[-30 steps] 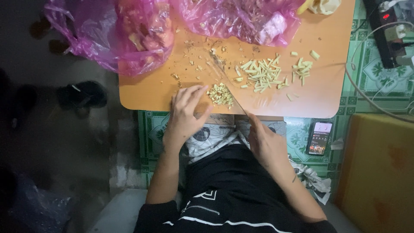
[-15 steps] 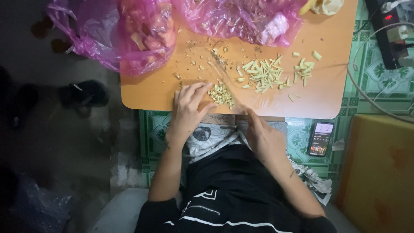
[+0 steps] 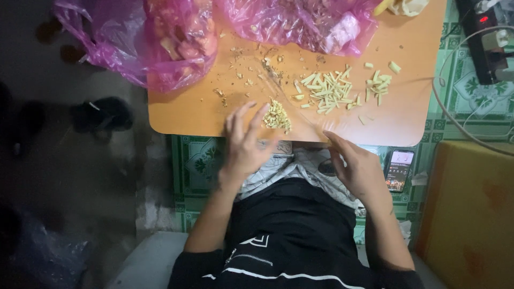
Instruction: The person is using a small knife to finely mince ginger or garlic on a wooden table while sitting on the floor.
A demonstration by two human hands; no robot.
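Your left hand (image 3: 245, 143) lies flat at the near edge of the desk (image 3: 187, 109), fingers spread and empty, the fingertips just beside a small heap of finely chopped pale pieces (image 3: 277, 115). Your right hand (image 3: 357, 167) hangs just off the same near edge, fingers half curled around what looks like a thin handle; whether it grips a knife there you cannot tell from this view, as the blade is blurred against the wood.

Farther in, toward the middle of the desk, lies a loose scatter of longer pale sticks (image 3: 325, 90), with a smaller cluster (image 3: 378, 84) nearer the right edge. Crumbs and trimmings (image 3: 251, 67) trail toward the far edge, where two pink plastic bags (image 3: 160, 37) sit, one overhanging the far left corner.

By the look of it, you are between cuts: one batch is minced, and the sticks wait uncut. The next move likely calls for drawing a few sticks toward the near edge, lining them up under your left fingertips, and keeping those tips tucked back from the cut.

On the floor beside your right knee a phone (image 3: 399, 170) lies face up.
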